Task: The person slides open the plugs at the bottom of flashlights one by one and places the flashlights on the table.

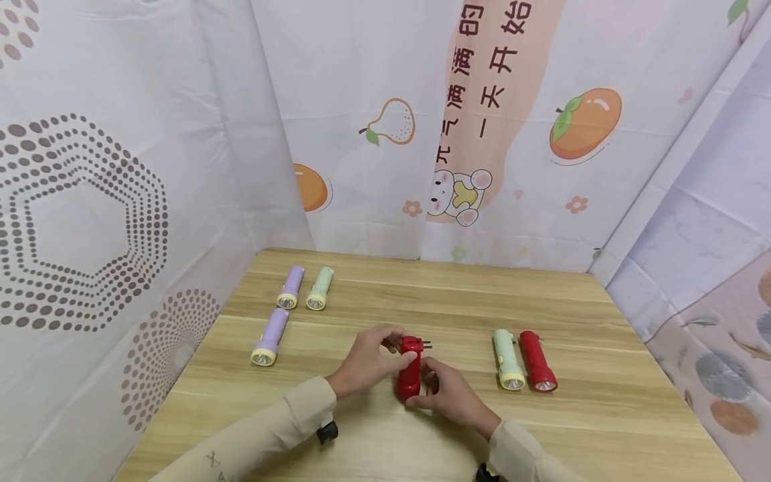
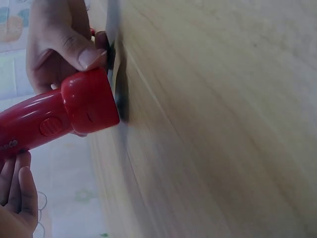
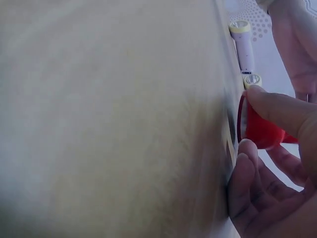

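A red flashlight (image 1: 411,380) stands nearly upright between both hands, its wide head down at the table and two metal plug prongs (image 1: 427,345) sticking out to the right near its top. My left hand (image 1: 370,361) holds the upper body, with the thumb across it. Lower down, my right hand (image 1: 453,395) pinches the wide head between thumb and fingers. In the left wrist view the flashlight's button (image 2: 50,127) shows on its side. The right wrist view shows the right thumb (image 3: 277,106) on the red head (image 3: 262,130), close to the wood.
On the left of the wooden table (image 1: 373,301) lie two purple flashlights (image 1: 292,286) and a green one (image 1: 320,288), with cream rims. To the right, a green flashlight (image 1: 508,359) lies beside another red one (image 1: 538,360). Printed curtains (image 1: 361,221) enclose the back and sides.
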`<control>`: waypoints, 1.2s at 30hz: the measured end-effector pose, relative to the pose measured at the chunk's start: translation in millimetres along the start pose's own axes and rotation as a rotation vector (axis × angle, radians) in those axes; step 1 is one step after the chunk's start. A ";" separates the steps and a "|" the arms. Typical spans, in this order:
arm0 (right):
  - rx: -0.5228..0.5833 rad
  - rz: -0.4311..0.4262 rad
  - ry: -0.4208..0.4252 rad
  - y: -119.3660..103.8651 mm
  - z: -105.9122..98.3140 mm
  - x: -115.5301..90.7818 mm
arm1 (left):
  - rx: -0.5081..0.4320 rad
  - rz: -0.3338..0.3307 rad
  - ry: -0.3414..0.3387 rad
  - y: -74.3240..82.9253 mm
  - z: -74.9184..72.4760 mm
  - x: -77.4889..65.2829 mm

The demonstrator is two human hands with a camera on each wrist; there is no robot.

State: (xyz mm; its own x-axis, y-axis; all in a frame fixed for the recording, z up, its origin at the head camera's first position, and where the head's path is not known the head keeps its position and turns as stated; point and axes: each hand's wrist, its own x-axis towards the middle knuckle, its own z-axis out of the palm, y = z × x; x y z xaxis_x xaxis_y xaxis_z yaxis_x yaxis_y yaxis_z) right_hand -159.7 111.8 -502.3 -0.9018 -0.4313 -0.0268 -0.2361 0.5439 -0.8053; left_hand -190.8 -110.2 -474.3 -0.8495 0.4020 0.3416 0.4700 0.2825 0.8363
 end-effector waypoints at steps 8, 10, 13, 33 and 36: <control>0.001 -0.004 0.057 -1.1 -0.7 -4.7 | -0.095 -0.128 0.054 -3.8 0.8 9.0; 0.005 0.009 0.068 -0.5 -1.3 -5.0 | -0.109 -0.165 0.062 -4.3 1.2 11.5; -0.002 0.009 0.093 -0.1 -1.6 -5.9 | -0.115 -0.204 0.072 -4.7 2.3 14.8; -0.017 0.060 0.191 3.1 -14.5 -14.4 | -0.194 -0.345 0.117 -13.2 18.3 36.6; -0.024 0.062 0.201 4.1 -15.3 -15.5 | -0.214 -0.370 0.113 -15.7 22.0 39.4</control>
State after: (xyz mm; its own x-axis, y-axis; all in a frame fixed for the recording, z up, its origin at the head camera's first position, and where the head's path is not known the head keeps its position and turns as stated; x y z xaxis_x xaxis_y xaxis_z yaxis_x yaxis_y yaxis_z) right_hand -152.3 131.7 -496.1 -0.9685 -0.2449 0.0445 -0.1838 0.5828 -0.7915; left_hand -226.4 -79.6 -483.3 -0.9777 0.2066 0.0375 0.0794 0.1982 0.9770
